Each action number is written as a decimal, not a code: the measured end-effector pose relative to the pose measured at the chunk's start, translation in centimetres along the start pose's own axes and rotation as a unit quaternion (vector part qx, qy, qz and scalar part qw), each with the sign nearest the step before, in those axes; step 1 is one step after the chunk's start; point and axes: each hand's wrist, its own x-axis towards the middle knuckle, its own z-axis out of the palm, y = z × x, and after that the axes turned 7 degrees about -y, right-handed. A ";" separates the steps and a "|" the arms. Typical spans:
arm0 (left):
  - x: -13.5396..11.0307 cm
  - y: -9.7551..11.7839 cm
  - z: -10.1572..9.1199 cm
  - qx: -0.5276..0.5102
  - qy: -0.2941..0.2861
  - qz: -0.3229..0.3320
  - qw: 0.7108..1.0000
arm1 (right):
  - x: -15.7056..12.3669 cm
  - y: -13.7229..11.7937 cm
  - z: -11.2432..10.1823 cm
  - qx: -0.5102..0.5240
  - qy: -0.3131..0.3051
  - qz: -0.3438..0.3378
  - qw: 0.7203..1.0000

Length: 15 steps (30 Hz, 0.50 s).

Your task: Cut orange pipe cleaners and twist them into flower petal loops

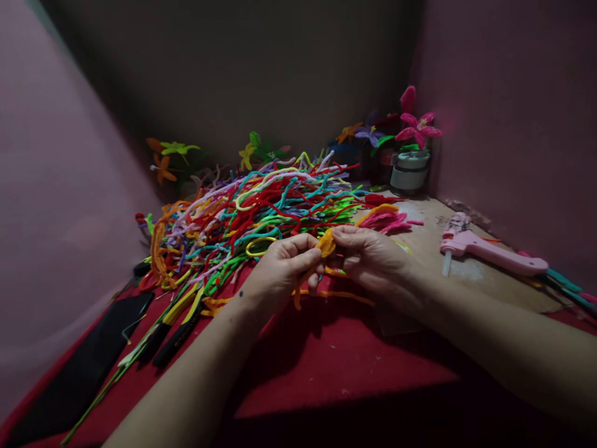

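Note:
Between my two hands is a folded orange pipe cleaner (327,243), bunched into a small petal-like shape. My left hand (293,258) pinches its near side with thumb and fingers, and a loose orange end hangs below. My right hand (366,252) grips the other side; some of its fingers are hidden behind the thumb and palm. Just beyond the hands lies a large heap of many-coloured pipe cleaners (280,199). A bundle of pink pipe cleaners (385,219) lies past my right hand.
A pink glue gun (499,252) rests on a brown board (485,286) at right. Pliers with yellow and black handles (180,320) and a flat black object (84,367) lie at left. A pink flower (418,129) stands in a pot (410,169) at the back. Red cloth (345,367) covers the table.

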 end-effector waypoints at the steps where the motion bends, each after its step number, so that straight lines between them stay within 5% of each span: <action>1: 0.0 0.0 0.1 0.024 0.015 0.001 1.000 | 0.0 -0.1 0.0 -0.023 -0.003 -0.011 1.000; 6: 0.1 0.3 0.6 0.130 0.057 0.007 0.990 | -0.1 -0.2 0.0 -0.126 0.050 -0.068 0.988; 15: -0.1 0.1 0.1 0.091 0.003 -0.068 0.994 | 0.1 -0.2 0.4 -0.042 0.094 -0.046 0.994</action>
